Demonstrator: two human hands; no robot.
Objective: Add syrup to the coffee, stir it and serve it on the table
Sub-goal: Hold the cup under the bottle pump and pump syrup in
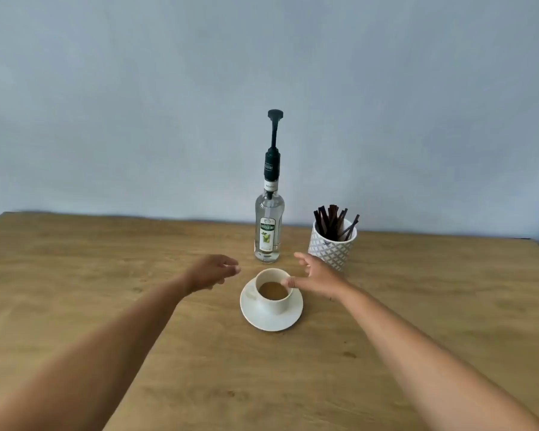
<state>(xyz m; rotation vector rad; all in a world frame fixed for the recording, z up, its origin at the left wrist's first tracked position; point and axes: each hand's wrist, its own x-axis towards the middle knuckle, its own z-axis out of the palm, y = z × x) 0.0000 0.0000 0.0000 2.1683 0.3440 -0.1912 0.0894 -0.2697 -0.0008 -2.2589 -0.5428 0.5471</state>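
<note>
From the head camera, the white coffee cup (274, 290) sits on its saucer (271, 309) in the middle of the wooden tabletop (106, 275), about half full of pale brown coffee. Just behind it stands the syrup bottle (269, 225), clear glass with a tall black pump (274, 135) on top, and to the right of that a patterned pot (332, 247) of dark stir sticks (333, 222).

The left hand (210, 272) hovers left of the cup, fingers loosely curled and parted, holding nothing. The right hand (316, 276) is open too, fingers spread, thumb tip at the cup's right rim; whether it touches or only overlaps from this angle I cannot tell.

The cup looks like glazed ceramic: hard, smooth, breakable, and free to slide on the saucer, so I would lift both by the saucer's edge and keep them level. The bottle I judge heavy at the base and top-tall with that pump, so steady the glass body while pressing the pump head.

The cup's handle seems to point left but is hard to make out. The pump's spout direction is unclear, the syrup level is lost in clear glass, and the pot hides the sticks' lower ends.
</note>
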